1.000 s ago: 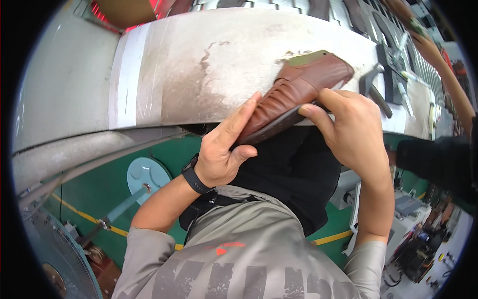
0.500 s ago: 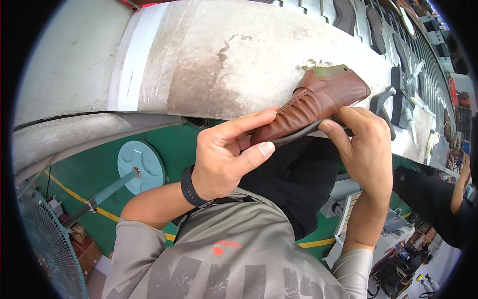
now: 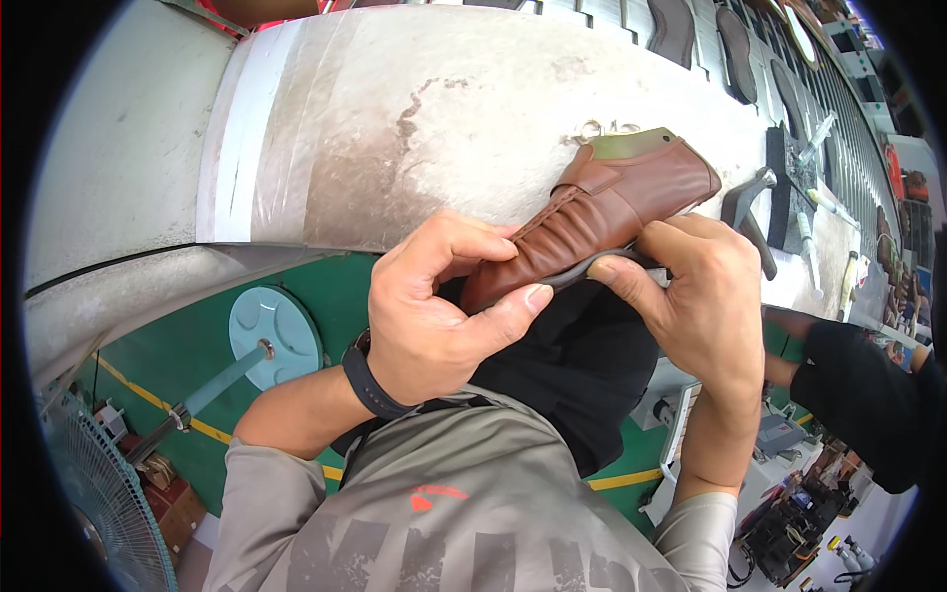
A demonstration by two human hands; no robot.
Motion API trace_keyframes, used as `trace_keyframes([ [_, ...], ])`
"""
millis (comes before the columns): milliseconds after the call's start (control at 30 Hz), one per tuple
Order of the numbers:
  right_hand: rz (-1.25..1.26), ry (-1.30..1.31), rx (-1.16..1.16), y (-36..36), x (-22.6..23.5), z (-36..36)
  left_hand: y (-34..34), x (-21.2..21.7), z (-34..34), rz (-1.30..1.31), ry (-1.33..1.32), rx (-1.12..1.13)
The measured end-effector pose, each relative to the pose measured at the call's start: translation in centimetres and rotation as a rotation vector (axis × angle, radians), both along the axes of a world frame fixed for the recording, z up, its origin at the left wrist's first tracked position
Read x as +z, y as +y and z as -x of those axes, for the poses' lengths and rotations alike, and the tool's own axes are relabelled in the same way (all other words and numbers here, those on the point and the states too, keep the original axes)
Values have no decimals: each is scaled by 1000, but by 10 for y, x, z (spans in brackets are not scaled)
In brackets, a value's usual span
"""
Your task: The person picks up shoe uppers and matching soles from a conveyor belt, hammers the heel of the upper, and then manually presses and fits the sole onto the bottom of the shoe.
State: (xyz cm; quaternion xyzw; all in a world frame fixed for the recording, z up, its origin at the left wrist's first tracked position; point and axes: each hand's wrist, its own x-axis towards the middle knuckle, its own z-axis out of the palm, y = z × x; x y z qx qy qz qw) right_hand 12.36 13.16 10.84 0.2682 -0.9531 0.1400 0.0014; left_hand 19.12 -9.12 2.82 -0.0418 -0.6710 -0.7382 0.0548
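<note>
Brown shoe [image 3: 602, 212]: held tilted at the front edge of the pale workbench [image 3: 473, 109], its toe toward the left hand, its collar toward the upper right.
Inside the shoe: a green last [image 3: 636, 145] fills the opening, its top showing above the collar, with a small dark hole near one corner.
Dark sole [image 3: 584, 268]: runs along the shoe's lower edge.
Left hand [image 3: 424, 306]: fingers curled around the toe, parted by the shoe's width; forefinger on the leather, thumb at the sole's edge.
Right hand [image 3: 705, 286]: thumb and bent forefinger drawn close together, pinching the sole's edge farther along.
Hammer [image 3: 750, 207]: on the bench, to the right of the shoe.
Black tray [image 3: 781, 197]: just beside the hammer; a slanting brush [image 3: 817, 140] seems to rest in it, though the crowding makes that unsure.
Slatted rack [image 3: 631, 18]: beyond the bench, bearing several loose soles [image 3: 735, 54].
Reddish-brown box [image 3: 173, 513]: on the floor, near the fan [image 3: 99, 493].
</note>
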Motion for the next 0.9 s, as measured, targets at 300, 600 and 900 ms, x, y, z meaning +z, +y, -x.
trace_keyframes([
  [300,-16,-47,15,-1,3,4,-3,30,25,372,-16,-65],
  [600,-3,-92,56,22,8,-1,7,46,125,815,87,-301],
  [900,256,-127,-239,66,32,-9,92,39,201,624,143,-750],
])
